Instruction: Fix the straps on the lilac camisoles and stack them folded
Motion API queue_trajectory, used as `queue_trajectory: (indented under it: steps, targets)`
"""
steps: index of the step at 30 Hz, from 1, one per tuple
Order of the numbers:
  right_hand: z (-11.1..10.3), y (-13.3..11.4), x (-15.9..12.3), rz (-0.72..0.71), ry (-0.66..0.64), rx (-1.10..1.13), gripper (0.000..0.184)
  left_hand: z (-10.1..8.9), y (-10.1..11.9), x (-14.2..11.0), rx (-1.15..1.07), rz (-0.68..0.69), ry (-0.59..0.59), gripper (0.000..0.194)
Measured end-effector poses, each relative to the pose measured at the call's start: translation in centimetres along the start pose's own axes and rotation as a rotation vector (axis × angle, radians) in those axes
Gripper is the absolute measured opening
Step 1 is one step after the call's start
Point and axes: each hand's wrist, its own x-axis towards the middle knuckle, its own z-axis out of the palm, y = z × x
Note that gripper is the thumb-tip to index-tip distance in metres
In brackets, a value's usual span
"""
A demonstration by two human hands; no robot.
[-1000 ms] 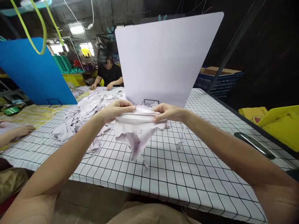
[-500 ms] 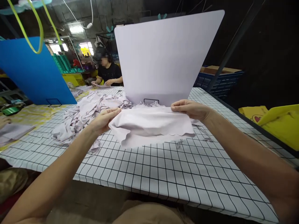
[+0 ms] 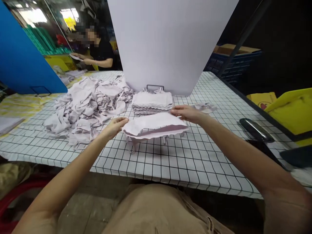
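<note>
My left hand (image 3: 114, 126) pinches the left edge of a pale lilac fabric piece (image 3: 153, 125), and my right hand (image 3: 186, 113) pinches its far right edge. The piece is folded flat and held just above the checked tablecloth (image 3: 170, 162). Thin strings dangle from its underside. Right behind it lies a neat stack of folded lilac pieces (image 3: 151, 101). A loose heap of the same fabric (image 3: 85, 104) lies to the left of my left hand.
A tall white board (image 3: 170, 42) stands behind the stack and a blue board (image 3: 21, 61) at the left. A person in black (image 3: 101, 53) works at the far end. A dark handled tool (image 3: 255, 130) and yellow bags (image 3: 292, 113) are at the right.
The fabric has been spread out and folded flat, then lowered toward the table in front of the stack. My view has tilted down, so the stack now shows.
</note>
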Motion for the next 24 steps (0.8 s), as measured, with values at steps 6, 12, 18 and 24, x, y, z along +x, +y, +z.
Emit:
queue_trajectory:
  steps: [6,12,18,24]
  targets:
    - [4.8,7.9,-1.9,-0.273,0.231,-0.396,0.024,2.5,-6.1,-3.9,0.491,0.554,-0.118,0.026]
    - [9.8,7.3,-2.5,-0.651,-0.193,-0.835,0.018,5.7,-6.7,-4.2,0.904,0.732,-0.412,0.042]
    - [8.5,5.4,-1.0,-0.439,-0.162,-0.612,0.018,5.1,-6.7,-2.0,0.773,0.635,-0.435,0.022]
    - [7.8,4.1,-0.9,-0.34,-0.261,-0.542,0.029,2.5,-0.5,-1.8,0.146,0.357,-0.391,0.029]
